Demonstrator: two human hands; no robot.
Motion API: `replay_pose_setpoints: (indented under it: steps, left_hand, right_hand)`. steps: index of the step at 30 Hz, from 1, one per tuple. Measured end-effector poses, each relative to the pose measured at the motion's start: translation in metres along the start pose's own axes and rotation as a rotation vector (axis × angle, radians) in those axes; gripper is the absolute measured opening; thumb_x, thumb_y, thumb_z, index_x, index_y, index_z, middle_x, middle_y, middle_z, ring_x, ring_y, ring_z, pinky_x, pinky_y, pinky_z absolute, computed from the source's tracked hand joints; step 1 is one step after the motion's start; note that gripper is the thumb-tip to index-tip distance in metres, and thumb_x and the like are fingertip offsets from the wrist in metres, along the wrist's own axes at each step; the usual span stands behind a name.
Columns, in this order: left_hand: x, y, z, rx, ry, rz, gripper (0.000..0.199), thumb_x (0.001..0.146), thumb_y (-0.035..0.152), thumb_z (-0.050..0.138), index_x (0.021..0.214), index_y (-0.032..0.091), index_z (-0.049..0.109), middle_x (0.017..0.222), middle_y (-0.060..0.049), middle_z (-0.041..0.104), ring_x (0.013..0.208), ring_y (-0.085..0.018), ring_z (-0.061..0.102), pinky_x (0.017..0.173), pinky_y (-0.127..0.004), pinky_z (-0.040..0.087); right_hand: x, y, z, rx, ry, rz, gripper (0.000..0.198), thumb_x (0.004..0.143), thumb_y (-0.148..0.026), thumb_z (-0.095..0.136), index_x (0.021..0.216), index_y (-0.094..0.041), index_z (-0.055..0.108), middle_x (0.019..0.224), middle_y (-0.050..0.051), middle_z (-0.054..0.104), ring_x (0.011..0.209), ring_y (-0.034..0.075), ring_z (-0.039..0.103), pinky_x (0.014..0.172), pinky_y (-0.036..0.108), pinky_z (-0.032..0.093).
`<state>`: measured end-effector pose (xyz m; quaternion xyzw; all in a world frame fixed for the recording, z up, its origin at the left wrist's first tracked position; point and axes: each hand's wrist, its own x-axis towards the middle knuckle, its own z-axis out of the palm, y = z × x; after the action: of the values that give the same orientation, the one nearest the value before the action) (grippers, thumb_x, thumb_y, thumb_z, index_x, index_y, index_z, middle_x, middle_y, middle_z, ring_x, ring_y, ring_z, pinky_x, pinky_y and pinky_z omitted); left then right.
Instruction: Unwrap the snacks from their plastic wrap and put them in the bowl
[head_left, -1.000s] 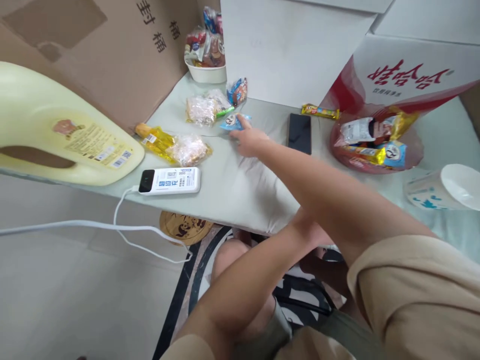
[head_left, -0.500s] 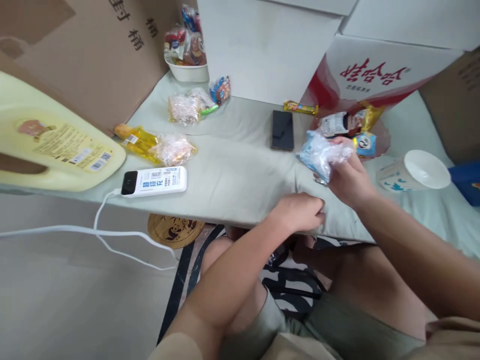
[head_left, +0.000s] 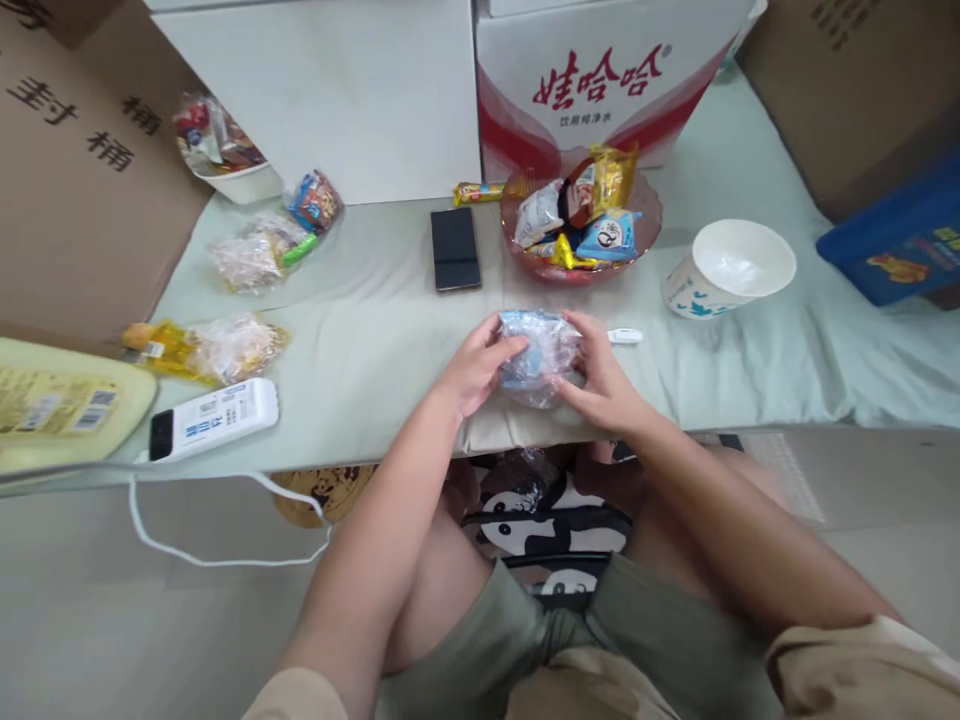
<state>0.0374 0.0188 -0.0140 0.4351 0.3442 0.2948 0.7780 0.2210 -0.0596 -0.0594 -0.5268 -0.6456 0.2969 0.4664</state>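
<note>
Between my two hands, close to the front edge of the cloth-covered table, is a crinkled clear and light-blue plastic snack packet. My left hand grips its left side, thumb laid across the front. My right hand holds the right side with fingers curled round it. Whatever lies inside the packet is hard to make out. Behind the hands stands a pink glass bowl with several wrapped snacks, among them a blue packet. A small white object rests just right of my right hand.
A black phone lies left of the bowl, a paper cup to its right. Wrapped snacks and a white power bank with a cable are on the left. Boxes line the back; a yellow jug stands far left.
My right hand has brought the packet from beside the bowl towards the table's front edge. My left hand, earlier closed near the edge, now grips the packet too. The view has swung right.
</note>
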Motion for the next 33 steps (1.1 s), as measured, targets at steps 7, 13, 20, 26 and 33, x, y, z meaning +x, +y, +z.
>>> replay_pose_setpoints:
  steps: [7, 13, 20, 26, 33]
  left_hand:
    - [0.014, -0.001, 0.001, -0.004, 0.148, 0.007, 0.043, 0.072, 0.048, 0.082, 0.099, 0.024, 0.058, 0.083, 0.003, 0.063, 0.069, -0.012, 0.059, 0.063, -0.025, 0.050]
    - [0.015, -0.015, -0.001, 0.288, 0.253, 0.190, 0.038, 0.077, 0.050, 0.078, 0.099, 0.024, 0.062, 0.085, 0.002, 0.064, 0.075, -0.013, 0.058, 0.068, -0.024, 0.048]
    - [0.000, -0.020, 0.007, 0.353, 0.081, 0.142, 0.041, 0.077, 0.050, 0.081, 0.102, 0.021, 0.067, 0.095, -0.002, 0.069, 0.085, -0.015, 0.062, 0.079, -0.026, 0.050]
    - [-0.011, -0.021, 0.002, 0.323, -0.118, 0.091, 0.088, 0.067, 0.065, 0.083, 0.138, 0.024, 0.051, 0.127, -0.011, 0.062, 0.112, -0.027, 0.063, 0.095, -0.037, 0.052]
    - [-0.014, -0.021, 0.009, 0.539, -0.001, 0.181, 0.072, 0.079, 0.044, 0.074, 0.143, 0.026, 0.046, 0.143, -0.011, 0.055, 0.124, -0.028, 0.058, 0.104, -0.037, 0.048]
  right_hand:
    - [0.001, -0.016, -0.013, -0.191, 0.077, -0.179, 0.012, 0.087, -0.036, 0.067, 0.084, -0.025, 0.066, 0.147, 0.009, 0.050, 0.137, 0.032, 0.049, 0.108, 0.053, 0.046]
    - [0.007, -0.026, -0.011, -0.138, 0.081, -0.239, 0.014, 0.090, -0.034, 0.065, 0.079, -0.026, 0.063, 0.095, 0.004, 0.073, 0.100, 0.025, 0.067, 0.095, 0.046, 0.050]
    - [0.008, -0.030, -0.004, -0.128, 0.338, -0.089, 0.015, 0.088, -0.030, 0.065, 0.075, -0.024, 0.059, 0.080, 0.003, 0.061, 0.078, 0.020, 0.059, 0.075, 0.038, 0.049]
    - [0.012, -0.028, 0.005, -0.100, 0.413, 0.102, 0.016, 0.082, -0.028, 0.065, 0.071, -0.023, 0.056, 0.082, 0.003, 0.055, 0.075, 0.017, 0.053, 0.069, 0.035, 0.048]
    - [0.016, -0.022, 0.012, -0.063, 0.421, 0.203, 0.018, 0.081, -0.029, 0.064, 0.069, -0.022, 0.052, 0.079, 0.001, 0.053, 0.072, 0.015, 0.051, 0.067, 0.031, 0.046]
